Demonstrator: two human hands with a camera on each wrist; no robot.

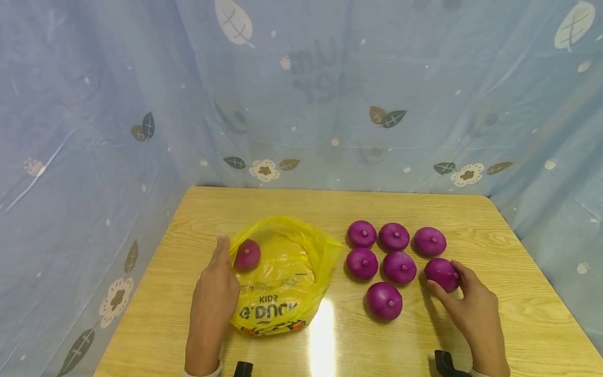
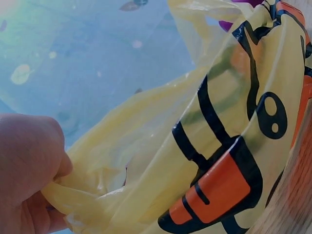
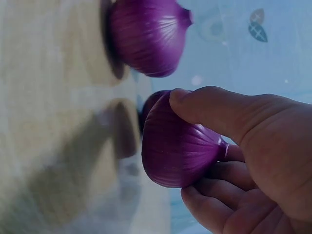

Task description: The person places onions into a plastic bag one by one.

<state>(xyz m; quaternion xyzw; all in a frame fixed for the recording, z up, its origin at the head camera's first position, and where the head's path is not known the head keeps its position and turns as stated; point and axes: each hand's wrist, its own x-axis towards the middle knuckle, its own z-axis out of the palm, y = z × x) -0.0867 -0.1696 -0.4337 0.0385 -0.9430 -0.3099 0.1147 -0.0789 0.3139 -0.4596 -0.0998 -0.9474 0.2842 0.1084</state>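
My left hand (image 1: 214, 296) pinches the left rim of a yellow plastic bag (image 1: 308, 290) printed with black lettering and orange shapes. The bag's mouth gapes upward, and a purple onion (image 1: 247, 255) shows inside near that hand. In the left wrist view, thumb and fingers grip a fold of the thin plastic (image 2: 112, 170). On the right, a purple onion (image 3: 180, 141) is held between the thumb and fingers of my right hand (image 1: 478, 314). The right wrist view has this onion raised off the wood, its shadow apart from it.
Several more purple onions (image 1: 361, 263) sit on the wooden table (image 1: 499, 246) between the bag and my right hand. One onion (image 1: 383, 301) lies nearer to me than the others. A blue patterned curtain (image 1: 330, 104) hangs behind the table and along both sides.
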